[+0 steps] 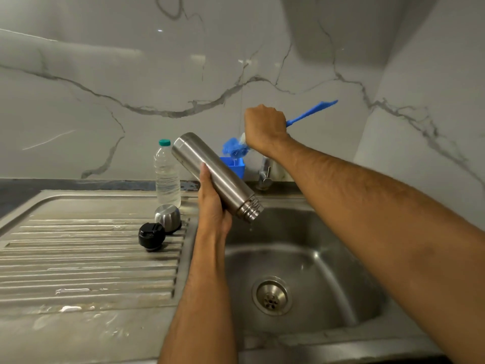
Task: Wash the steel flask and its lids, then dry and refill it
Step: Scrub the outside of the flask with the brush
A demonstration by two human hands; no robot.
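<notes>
Big marble-veined wall [131, 82] fills the back, grey lines running right across it. Below it, the steel sink unit: ribbed draining board [86, 261] on the left, deep basin [315, 258] on the right with its round drain [271, 296] down at the bottom. A chrome tap [265, 174] stands at the back rim of the basin, partly behind the right forearm.

Now the action, over the basin's left edge: the left hand [212, 206] has its fingers and thumb wrapped round the steel flask [216, 176], gripping it at mid-body. The flask is tilted, base up and to the left, open threaded mouth down and to the right, above the basin. A drop hangs just under the mouth.

Up higher, the right hand [265, 127] is clenched in a fist round the blue bottle brush [311, 111]; the handle sticks out up and right, the blurred blue bristle head [235, 148] points down-left, just beside the flask's upper body. Touching or not, I cannot tell. Behind it sits a blue holder [236, 165] against the wall.

On the draining board: a clear plastic water bottle [167, 174] with a teal cap, upright near the back. Just in front of it the steel cup lid [168, 218], upside down, and touching that, the black inner lid [151, 236], nearest the camera.
</notes>
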